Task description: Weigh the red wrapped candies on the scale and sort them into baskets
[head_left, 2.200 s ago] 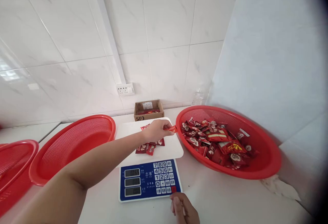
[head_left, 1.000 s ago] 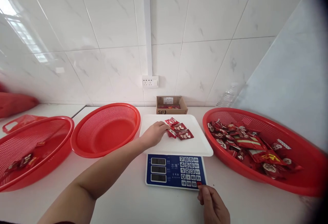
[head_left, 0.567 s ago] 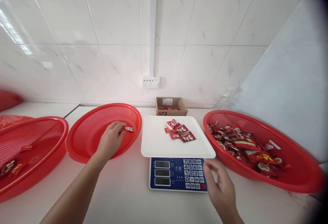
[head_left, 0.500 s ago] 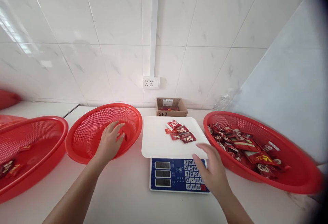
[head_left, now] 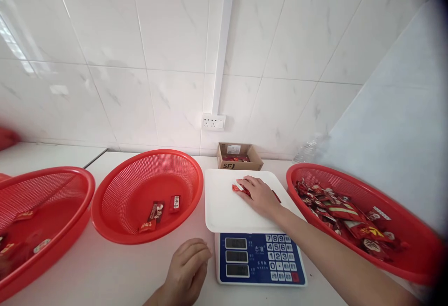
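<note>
On the white tray point(head_left: 224, 215) of a digital scale point(head_left: 259, 259), my right hand point(head_left: 261, 196) has its fingers curled over a few small red snack packets point(head_left: 239, 187), gathering them beneath the palm; most are hidden. My left hand point(head_left: 187, 271) is above the table in front of the scale, its fingers folded together and nothing visible in them. Left of the scale, a red basket point(head_left: 115, 189) holds red snack packets point(head_left: 156, 211) lying near its front. At the right, another red basket point(head_left: 395, 198) carries a heap of similar packets point(head_left: 336, 212).
Behind the scale is a small cardboard box point(head_left: 241, 161) with red packets inside. A third red basket point(head_left: 75, 194) with some packets stands at far left. A wall socket point(head_left: 213, 122) is on the tiled wall. Some clear plastic point(head_left: 308, 149) lies by the right basket.
My left hand has left the middle basket and come down toward me, its fingers folding in. My right hand has moved forward onto the tray and closed over the packets.
</note>
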A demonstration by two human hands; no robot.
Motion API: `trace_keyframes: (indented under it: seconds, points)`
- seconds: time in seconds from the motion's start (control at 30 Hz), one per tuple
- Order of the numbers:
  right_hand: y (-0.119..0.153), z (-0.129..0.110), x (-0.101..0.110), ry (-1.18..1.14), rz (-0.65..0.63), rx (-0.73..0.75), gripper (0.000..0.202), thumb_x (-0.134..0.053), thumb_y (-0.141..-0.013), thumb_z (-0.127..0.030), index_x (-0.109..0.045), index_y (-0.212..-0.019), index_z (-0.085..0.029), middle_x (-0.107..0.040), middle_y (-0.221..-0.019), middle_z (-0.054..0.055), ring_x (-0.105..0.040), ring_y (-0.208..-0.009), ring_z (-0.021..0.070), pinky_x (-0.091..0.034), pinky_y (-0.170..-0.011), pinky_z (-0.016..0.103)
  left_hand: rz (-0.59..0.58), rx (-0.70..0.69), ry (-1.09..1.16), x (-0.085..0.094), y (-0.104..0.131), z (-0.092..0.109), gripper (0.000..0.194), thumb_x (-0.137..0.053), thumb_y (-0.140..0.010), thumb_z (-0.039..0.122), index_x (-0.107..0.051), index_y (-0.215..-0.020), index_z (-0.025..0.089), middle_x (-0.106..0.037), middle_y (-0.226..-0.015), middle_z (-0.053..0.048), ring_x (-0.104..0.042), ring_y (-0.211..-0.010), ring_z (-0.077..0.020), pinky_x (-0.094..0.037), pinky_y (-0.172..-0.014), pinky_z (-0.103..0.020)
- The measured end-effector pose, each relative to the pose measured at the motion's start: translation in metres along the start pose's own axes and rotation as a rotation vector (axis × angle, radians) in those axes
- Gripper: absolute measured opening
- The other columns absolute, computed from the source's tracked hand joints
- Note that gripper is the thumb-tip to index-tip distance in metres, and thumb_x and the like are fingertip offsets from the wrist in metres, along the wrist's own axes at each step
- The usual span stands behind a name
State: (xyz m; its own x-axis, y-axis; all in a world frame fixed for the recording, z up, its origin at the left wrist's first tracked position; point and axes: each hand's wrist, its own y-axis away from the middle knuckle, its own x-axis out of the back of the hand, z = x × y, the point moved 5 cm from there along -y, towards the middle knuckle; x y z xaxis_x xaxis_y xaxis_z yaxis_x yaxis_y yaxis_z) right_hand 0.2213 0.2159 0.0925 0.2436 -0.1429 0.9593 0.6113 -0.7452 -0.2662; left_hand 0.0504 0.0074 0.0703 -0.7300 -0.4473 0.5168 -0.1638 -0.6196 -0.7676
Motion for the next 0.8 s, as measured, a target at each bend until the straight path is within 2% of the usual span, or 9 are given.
trace_keyframes:
  seconds: [0.1, 0.23, 0.3, 0.37, 0.43, 0.53, 0.67, 0.73, 0.8]
  points:
    - [-0.003, 0.004, 0.0, -0.023, 0.037, 0.006, 0.039, -0.037, -0.093, -0.043, -0.061, -0.115, -0.022, -0.061, -0.109, 0.008, -0.057, -0.098, 0.0226, -0.045, -0.085, 0.035, -0.028, 0.06, 0.095, -0.006, 0.005, -0.006, 0.029, -0.046, -0.082, 0.002, -0.055, -0.101, 0.022, -0.066, -0.076, -0.006, -0.063, -0.07, -0.0164, -0.055, -0.062, -0.026]
    - [-0.011, 0.014, 0.003, -0.127, 0.085, -0.015, 0.032, -0.04, -0.091, -0.044, -0.064, -0.105, -0.026, -0.065, -0.107, 0.004, -0.059, -0.098, 0.0217, -0.046, -0.083, 0.035, -0.035, 0.078, 0.188, -0.01, 0.008, -0.01, 0.029, -0.046, -0.08, 0.0, -0.054, -0.099, 0.02, -0.066, -0.075, -0.005, -0.063, -0.067, -0.0144, -0.053, -0.059, -0.022]
    - [-0.018, 0.02, 0.009, -0.23, 0.131, -0.093, 0.029, -0.044, -0.089, -0.045, -0.064, -0.101, -0.027, -0.067, -0.105, 0.003, -0.06, -0.095, 0.0219, -0.045, -0.082, 0.035, -0.029, 0.09, 0.212, -0.009, 0.01, -0.011, 0.028, -0.047, -0.08, 0.0, -0.054, -0.099, 0.02, -0.066, -0.075, -0.005, -0.063, -0.068, -0.0137, -0.052, -0.06, -0.021]
    - [-0.028, 0.023, 0.017, -0.385, 0.192, -0.226, 0.029, -0.048, -0.086, -0.047, -0.064, -0.099, -0.026, -0.069, -0.097, 0.002, -0.062, -0.085, 0.0206, -0.046, -0.076, 0.034, -0.027, 0.112, 0.223, -0.009, 0.011, -0.013, 0.029, -0.047, -0.08, 0.0, -0.054, -0.099, 0.02, -0.066, -0.076, -0.005, -0.063, -0.068, -0.0133, -0.052, -0.061, -0.02]
    - [-0.042, 0.018, 0.023, -0.569, 0.261, -0.331, 0.032, -0.05, -0.083, -0.049, -0.065, -0.095, -0.023, -0.069, -0.087, 0.002, -0.061, -0.074, 0.0187, -0.046, -0.069, 0.032, -0.032, 0.131, 0.227, -0.009, 0.012, -0.014, 0.029, -0.047, -0.08, 0.001, -0.055, -0.099, 0.021, -0.067, -0.077, -0.005, -0.063, -0.068, -0.0134, -0.052, -0.061, -0.02]
    - [-0.068, -0.014, 0.026, -0.815, 0.306, -0.337, 0.037, -0.051, -0.08, -0.052, -0.065, -0.087, -0.019, -0.066, -0.077, 0.003, -0.059, -0.071, 0.018, -0.046, -0.066, 0.031, -0.055, 0.147, 0.24, -0.011, 0.013, -0.014, 0.029, -0.047, -0.079, 0.001, -0.056, -0.098, 0.021, -0.068, -0.078, -0.006, -0.064, -0.069, -0.0141, -0.052, -0.062, -0.02]
    - [-0.098, -0.087, 0.02, -0.975, 0.234, -0.158, 0.039, -0.052, -0.08, -0.054, -0.065, -0.088, -0.018, -0.067, -0.082, 0.004, -0.061, -0.079, 0.0186, -0.048, -0.074, 0.033, -0.085, 0.19, 0.26, -0.013, 0.014, -0.017, 0.027, -0.046, -0.081, 0.003, -0.059, -0.096, 0.021, -0.068, -0.078, -0.006, -0.064, -0.07, -0.0142, -0.051, -0.063, -0.021]
    - [-0.105, -0.121, 0.016, -1.041, 0.113, -0.054, 0.045, -0.051, -0.082, -0.056, -0.064, -0.103, -0.018, -0.068, -0.098, 0.006, -0.062, -0.09, 0.0199, -0.048, -0.083, 0.036, -0.085, 0.244, 0.261, -0.011, 0.014, -0.02, 0.025, -0.046, -0.082, 0.004, -0.06, -0.094, 0.02, -0.068, -0.077, -0.005, -0.064, -0.07, -0.0136, -0.051, -0.063, -0.02]
    - [-0.107, -0.145, 0.01, -1.091, -0.092, 0.003, 0.058, -0.05, -0.082, -0.06, -0.052, -0.127, -0.023, -0.06, -0.122, 0.007, -0.057, -0.107, 0.0219, -0.046, -0.091, 0.039, -0.068, 0.312, 0.26, -0.008, 0.013, -0.024, 0.022, -0.046, -0.084, 0.005, -0.06, -0.09, 0.02, -0.067, -0.076, -0.005, -0.064, -0.07, -0.0129, -0.051, -0.064, -0.02]
